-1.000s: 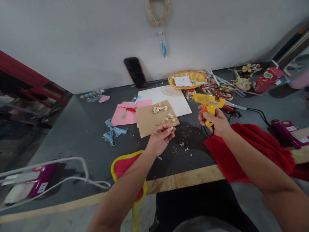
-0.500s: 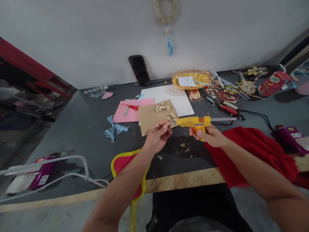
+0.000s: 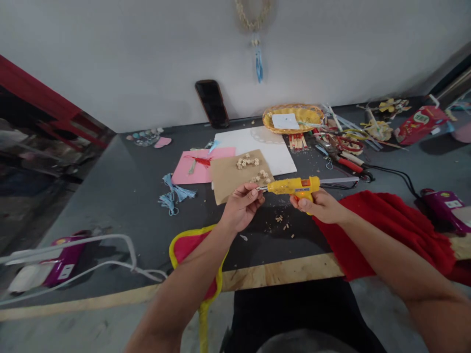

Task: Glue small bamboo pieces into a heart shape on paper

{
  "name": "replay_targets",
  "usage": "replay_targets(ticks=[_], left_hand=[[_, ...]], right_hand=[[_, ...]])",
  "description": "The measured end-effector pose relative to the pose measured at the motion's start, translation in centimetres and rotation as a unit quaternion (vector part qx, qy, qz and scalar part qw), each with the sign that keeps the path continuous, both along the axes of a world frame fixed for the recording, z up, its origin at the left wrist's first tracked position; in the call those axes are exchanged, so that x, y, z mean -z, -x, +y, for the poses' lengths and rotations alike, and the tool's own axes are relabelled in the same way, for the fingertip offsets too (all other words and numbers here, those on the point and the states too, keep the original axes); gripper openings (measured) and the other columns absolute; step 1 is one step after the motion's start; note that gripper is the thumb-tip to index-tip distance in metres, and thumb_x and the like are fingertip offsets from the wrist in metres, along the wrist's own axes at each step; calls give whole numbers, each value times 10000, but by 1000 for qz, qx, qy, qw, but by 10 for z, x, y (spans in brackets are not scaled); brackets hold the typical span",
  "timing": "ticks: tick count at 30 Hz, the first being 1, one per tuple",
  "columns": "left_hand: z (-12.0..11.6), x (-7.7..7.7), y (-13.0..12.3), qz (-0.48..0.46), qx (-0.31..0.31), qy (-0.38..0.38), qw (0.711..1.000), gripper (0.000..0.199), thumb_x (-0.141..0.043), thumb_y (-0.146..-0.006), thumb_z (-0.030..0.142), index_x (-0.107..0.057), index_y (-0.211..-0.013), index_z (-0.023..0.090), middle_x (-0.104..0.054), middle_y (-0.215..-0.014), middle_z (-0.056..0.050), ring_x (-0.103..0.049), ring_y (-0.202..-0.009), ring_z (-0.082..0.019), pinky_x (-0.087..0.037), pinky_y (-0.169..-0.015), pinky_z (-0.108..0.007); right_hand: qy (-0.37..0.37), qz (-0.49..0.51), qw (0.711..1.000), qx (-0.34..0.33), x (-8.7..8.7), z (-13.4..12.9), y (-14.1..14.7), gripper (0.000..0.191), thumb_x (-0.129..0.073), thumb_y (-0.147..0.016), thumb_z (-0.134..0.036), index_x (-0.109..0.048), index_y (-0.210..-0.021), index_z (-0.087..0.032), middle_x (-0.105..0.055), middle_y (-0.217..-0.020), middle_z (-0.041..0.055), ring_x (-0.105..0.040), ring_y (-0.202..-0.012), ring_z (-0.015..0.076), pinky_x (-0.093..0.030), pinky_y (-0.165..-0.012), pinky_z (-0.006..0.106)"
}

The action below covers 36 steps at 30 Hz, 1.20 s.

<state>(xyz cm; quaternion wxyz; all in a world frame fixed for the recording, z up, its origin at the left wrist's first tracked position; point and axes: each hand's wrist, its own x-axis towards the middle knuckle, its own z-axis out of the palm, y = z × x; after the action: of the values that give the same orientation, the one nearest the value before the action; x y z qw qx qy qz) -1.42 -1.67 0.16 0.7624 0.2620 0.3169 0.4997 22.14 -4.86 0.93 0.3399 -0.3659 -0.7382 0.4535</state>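
Note:
My right hand [image 3: 318, 205] is wrapped round the handle of a yellow glue gun [image 3: 292, 186], whose metal nozzle points left. At the nozzle's tip is my left hand [image 3: 243, 206], its thumb and fingers pinched together; what they hold is too small to make out. Behind the hands, several small beige pieces [image 3: 247, 162] lie in clusters on a brown sheet [image 3: 228, 184]. A few tiny tan bits [image 3: 279, 218] are scattered on the dark tabletop below the gun.
Blue tassels [image 3: 176, 193] and pink paper [image 3: 180, 171] lie to the left. A phone [image 3: 212, 104] leans on the wall. Behind are a wicker basket [image 3: 270, 125] and red-handled pliers [image 3: 350, 164]; a red cloth [image 3: 382, 230] lies under my right forearm.
The glue gun's nozzle has moved slightly left, closer against the fingertips of my left hand. The small light piece visible at those fingertips before is now mostly hidden.

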Motion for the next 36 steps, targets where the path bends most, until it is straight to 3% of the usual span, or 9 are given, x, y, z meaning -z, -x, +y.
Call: replay_targets(ticks=[17, 36], left_hand=[[-1, -1, 0, -9, 5, -7, 1000, 232, -886, -577, 198, -699, -711, 163, -649, -642, 9, -557, -610, -72, -498, -602, -193], [1, 1, 1, 0, -7, -7, 1000, 238, -880, -588, 202, -687, -725, 177, -619, -650, 29, -551, -632, -75, -489, -603, -201]], right_hand=[[-61, -44, 997, 32, 6, 1, -4, 432, -406, -959, -527, -585, -792, -171, -572, -701, 22, -487, -604, 107, -393, -554, 234], [-42, -41, 997, 40, 6, 2, -2, 453, -442, -933, -560, -619, -810, -161, -614, -741, 52, -538, -682, 145, -432, -602, 263]])
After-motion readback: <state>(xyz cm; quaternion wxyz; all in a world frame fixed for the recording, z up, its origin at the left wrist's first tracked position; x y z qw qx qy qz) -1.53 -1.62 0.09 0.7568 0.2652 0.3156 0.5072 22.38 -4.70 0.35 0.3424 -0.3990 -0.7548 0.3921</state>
